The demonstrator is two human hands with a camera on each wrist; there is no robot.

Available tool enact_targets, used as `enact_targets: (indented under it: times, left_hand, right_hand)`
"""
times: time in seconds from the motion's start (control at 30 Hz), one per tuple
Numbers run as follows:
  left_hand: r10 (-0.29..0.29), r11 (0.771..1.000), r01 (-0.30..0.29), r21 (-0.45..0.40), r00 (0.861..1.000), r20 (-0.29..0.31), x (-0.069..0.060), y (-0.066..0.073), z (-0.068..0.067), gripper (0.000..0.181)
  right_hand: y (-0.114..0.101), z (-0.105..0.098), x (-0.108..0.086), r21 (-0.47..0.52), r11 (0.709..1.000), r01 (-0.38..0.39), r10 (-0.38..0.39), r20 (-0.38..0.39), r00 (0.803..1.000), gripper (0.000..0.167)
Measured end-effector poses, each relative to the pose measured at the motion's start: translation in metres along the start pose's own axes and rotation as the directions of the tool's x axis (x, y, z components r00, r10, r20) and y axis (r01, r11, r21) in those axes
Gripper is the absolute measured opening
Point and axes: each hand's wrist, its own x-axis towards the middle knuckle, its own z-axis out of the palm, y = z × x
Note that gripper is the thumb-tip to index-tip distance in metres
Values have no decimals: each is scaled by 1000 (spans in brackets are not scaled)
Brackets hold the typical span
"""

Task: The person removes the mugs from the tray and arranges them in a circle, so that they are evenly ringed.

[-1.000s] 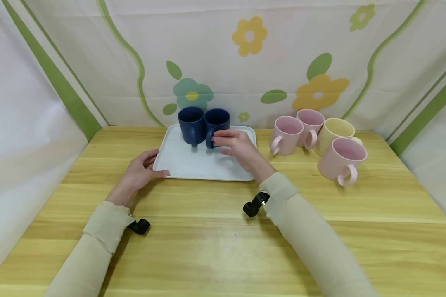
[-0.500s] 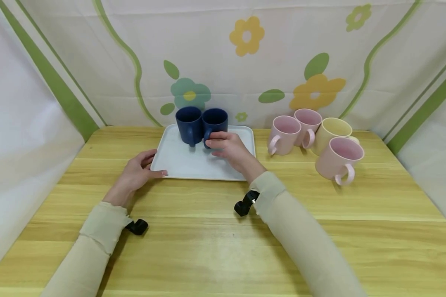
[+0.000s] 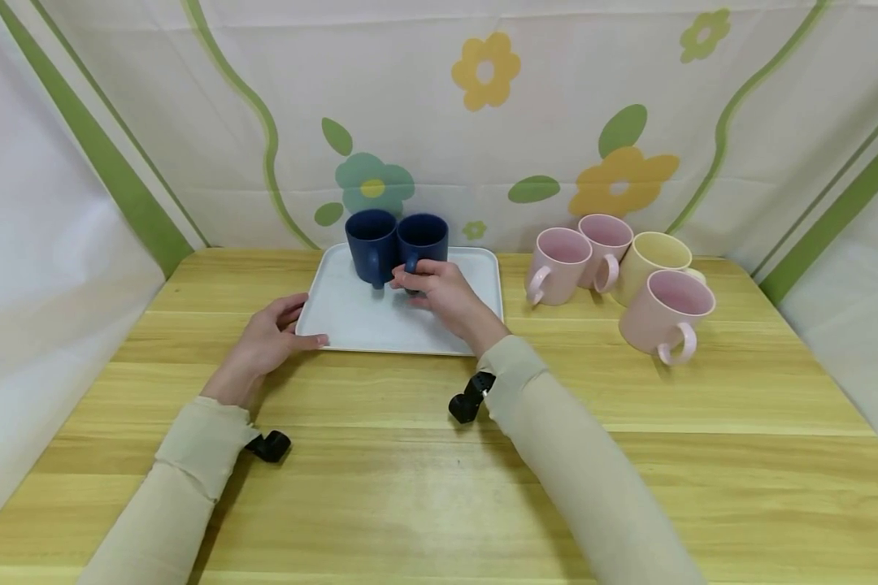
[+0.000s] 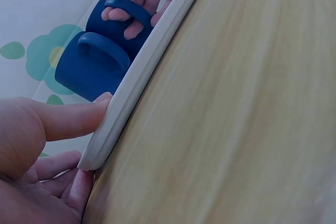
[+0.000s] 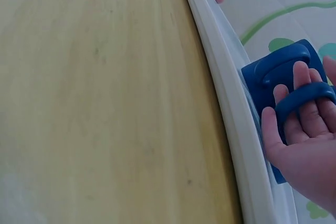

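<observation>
My left hand (image 3: 267,337) grips the white tray (image 3: 358,325) at its front left corner, the thumb (image 4: 73,120) over the rim (image 4: 131,87) and the other fingers at the outer side. Two dark blue mugs stand upright side by side at the back of the tray, the left one (image 3: 362,253) beside the right one (image 3: 433,244), handles towards me. My right hand (image 3: 446,296) is at the right mug; in the right wrist view some fingers (image 5: 310,121) of it pass through that mug's handle (image 5: 304,95), slightly curled. The thumb is partly cut off there.
Right of the tray stand three pink mugs, one at the left (image 3: 556,268), one behind (image 3: 603,236) and one in front (image 3: 666,313), with a yellow mug (image 3: 647,264) among them. A flowered curtain (image 3: 424,106) hangs behind the wooden table (image 3: 380,487).
My right hand has moved left and a little closer over the right blue mug's handle. The left hand still holds the tray corner, and the mugs stand as before.
</observation>
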Motion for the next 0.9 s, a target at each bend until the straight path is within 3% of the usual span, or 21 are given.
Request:
enact_targets:
  times: [0.2,0.43,0.7,0.9]
  left_hand:
    - [5,1000,-5,-1,1000,2,0,0,1,100]
    - [6,1000,-6,5,1000,4,2,-1,1,100]
    - [4,1000,-4,7,1000,1,0,-2,-1,100]
    - [8,1000,-8,18,1000,3,-2,-2,-2,100]
  right_hand:
    - [-1,3,-1,54,998,-11,17,-106,994,32]
    - [-1,1,-6,191,981,27,12,-204,979,29]
    - [-2,-5,-17,271,962,22,34,-203,979,29]
    - [-3,-9,-26,277,960,36,21,-199,980,27]
